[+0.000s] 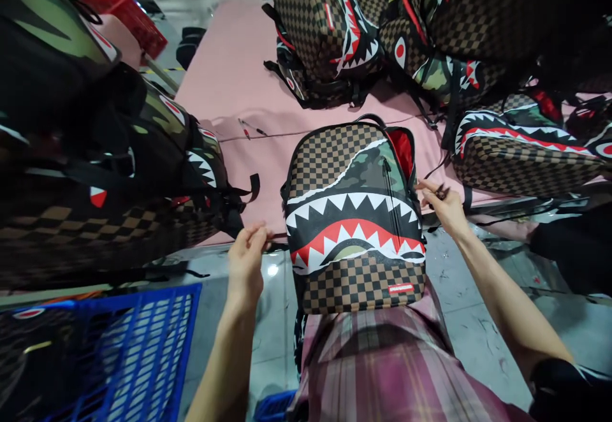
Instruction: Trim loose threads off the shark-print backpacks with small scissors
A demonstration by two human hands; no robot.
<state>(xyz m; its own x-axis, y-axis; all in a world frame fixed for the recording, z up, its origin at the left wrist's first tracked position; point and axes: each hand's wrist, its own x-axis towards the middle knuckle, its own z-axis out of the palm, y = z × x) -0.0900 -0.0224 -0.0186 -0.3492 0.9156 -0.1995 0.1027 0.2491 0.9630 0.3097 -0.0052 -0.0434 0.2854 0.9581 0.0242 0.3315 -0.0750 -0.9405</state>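
Note:
A brown checkered backpack [354,218] with a shark-mouth print and a camouflage patch stands upright against my lap, its top leaning on the pink table edge. Its top is unzipped and shows red lining. My left hand [246,259] is closed in a pinch on a dark strap at the bag's left side. My right hand [442,202] is closed on a thin dark strap or zipper pull at the bag's right side.
Several more shark-print backpacks [329,27] are piled at the back of the pink table [229,78], one lies at the right [521,154], and a stack rises on the left [95,173]. A blue plastic crate [138,345] stands at lower left.

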